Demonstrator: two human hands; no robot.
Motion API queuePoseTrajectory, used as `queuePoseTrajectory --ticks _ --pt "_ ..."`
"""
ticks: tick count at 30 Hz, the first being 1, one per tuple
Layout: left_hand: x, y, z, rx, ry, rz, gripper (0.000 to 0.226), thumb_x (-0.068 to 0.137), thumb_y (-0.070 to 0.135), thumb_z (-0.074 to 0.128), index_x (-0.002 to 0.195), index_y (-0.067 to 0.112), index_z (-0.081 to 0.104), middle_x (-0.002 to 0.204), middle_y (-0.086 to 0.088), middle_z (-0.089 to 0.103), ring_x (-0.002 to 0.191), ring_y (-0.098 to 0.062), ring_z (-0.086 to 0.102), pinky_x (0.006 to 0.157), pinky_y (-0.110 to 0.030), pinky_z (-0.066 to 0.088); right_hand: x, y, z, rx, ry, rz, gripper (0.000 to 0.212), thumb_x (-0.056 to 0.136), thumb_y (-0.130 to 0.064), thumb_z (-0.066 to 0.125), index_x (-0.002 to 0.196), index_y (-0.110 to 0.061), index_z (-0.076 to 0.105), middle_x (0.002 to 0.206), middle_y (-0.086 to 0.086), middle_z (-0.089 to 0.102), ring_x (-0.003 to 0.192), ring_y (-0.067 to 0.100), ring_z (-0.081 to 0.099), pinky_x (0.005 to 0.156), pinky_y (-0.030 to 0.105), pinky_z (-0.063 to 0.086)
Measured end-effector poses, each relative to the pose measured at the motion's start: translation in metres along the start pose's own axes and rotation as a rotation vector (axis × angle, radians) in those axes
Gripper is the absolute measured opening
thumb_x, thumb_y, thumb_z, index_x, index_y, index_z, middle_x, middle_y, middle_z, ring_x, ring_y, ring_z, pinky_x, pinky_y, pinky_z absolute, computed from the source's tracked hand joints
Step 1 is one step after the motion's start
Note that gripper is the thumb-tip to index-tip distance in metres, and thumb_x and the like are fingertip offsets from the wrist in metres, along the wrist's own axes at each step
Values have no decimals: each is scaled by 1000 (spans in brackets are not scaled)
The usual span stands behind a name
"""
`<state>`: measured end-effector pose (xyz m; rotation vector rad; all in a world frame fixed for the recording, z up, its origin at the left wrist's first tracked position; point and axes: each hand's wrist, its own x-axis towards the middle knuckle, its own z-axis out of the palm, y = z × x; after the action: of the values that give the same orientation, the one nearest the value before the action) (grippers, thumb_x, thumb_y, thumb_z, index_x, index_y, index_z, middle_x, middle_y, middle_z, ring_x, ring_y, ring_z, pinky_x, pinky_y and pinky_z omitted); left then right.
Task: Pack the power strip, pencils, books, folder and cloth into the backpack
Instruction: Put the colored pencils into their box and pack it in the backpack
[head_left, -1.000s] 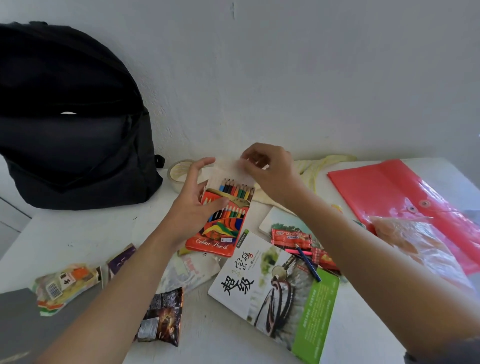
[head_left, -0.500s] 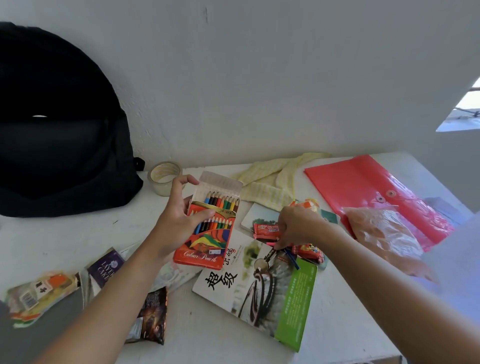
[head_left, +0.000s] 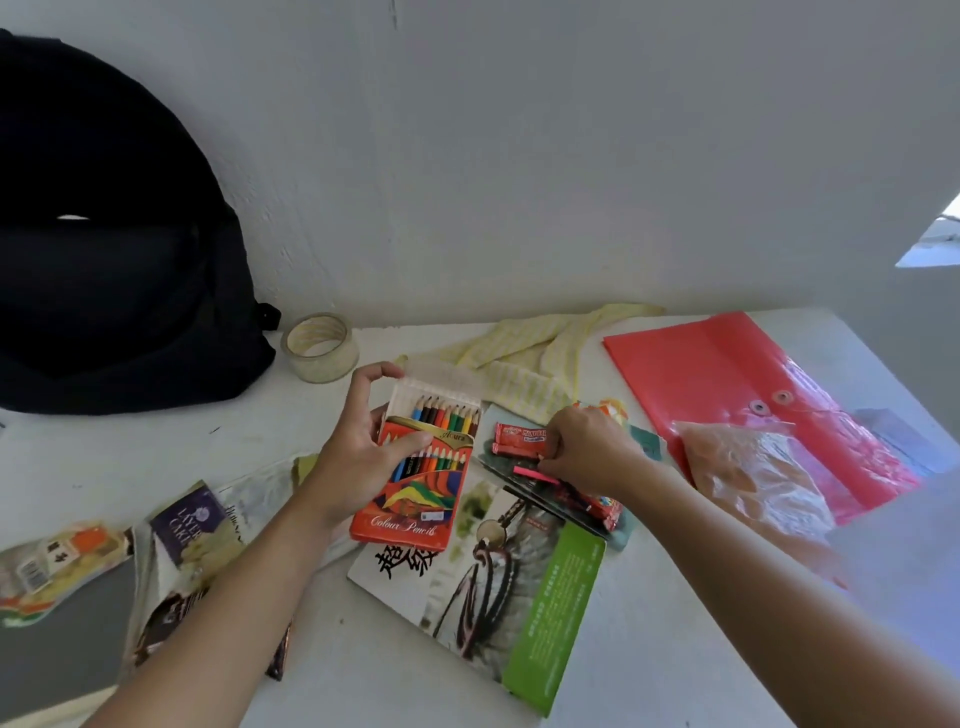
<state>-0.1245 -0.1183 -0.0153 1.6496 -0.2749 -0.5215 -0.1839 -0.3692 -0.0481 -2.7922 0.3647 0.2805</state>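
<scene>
My left hand (head_left: 363, 447) grips an open red box of colour pencils (head_left: 421, 493), held just above the table with its flap up. My right hand (head_left: 587, 447) pinches a loose pink pencil (head_left: 530, 472) lying on a book with a green-edged cover (head_left: 498, 587). A second book (head_left: 647, 447) peeks out beyond my right hand. The yellow cloth (head_left: 540, 353) lies crumpled at the back. The red folder (head_left: 727, 384) lies flat to the right. The black backpack (head_left: 114, 249) leans on the wall at far left. No power strip is visible.
A roll of clear tape (head_left: 319, 347) stands beside the backpack. Red snack packets (head_left: 519, 440) lie on the books. A clear plastic bag (head_left: 753, 473) rests on the folder's near corner. Several snack wrappers (head_left: 187, 525) litter the white table's (head_left: 649, 665) left side.
My right hand left the pencil box flap, came down onto the books and now pinches the loose pink pencil. My left hand kept hold of the box.
</scene>
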Motion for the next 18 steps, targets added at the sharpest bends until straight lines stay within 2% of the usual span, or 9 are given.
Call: queuePoseTrajectory --ticks 5,10,13,18 --pt "4 6 11 6 33 37 59 94 0 67 130 43 49 109 -11 75 94 -34 76 81 -53 62 6 1 -13 4 -80 -36 21 83 -30 71 90 -11 66 90 5 66 78 20 64 68 36 57" --pt "5 4 28 -13 62 54 62 94 -2 67 132 45 51 110 -6 76 99 -33 75 84 -55 61 11 6 -19 147 -115 -63 25 89 -30 69 90 -5 70 85 9 70 67 17 61 60 29 50" --pt "7 2 33 -21 70 54 62 94 -2 67 133 45 51 110 -8 75 99 -33 75 85 -56 61 14 2 -32 417 -100 -65 18 91 -24 69 87 -6 72 72 3 68 50 4 56 46 16 42" --pt "10 0 38 -36 61 40 63 94 0 68 133 46 51 109 -6 76 97 -32 76 82 -52 61 14 -8 -41 1113 -48 -86 12 97 -11 62 106 -7 70 82 6 73 62 10 59 52 22 46"
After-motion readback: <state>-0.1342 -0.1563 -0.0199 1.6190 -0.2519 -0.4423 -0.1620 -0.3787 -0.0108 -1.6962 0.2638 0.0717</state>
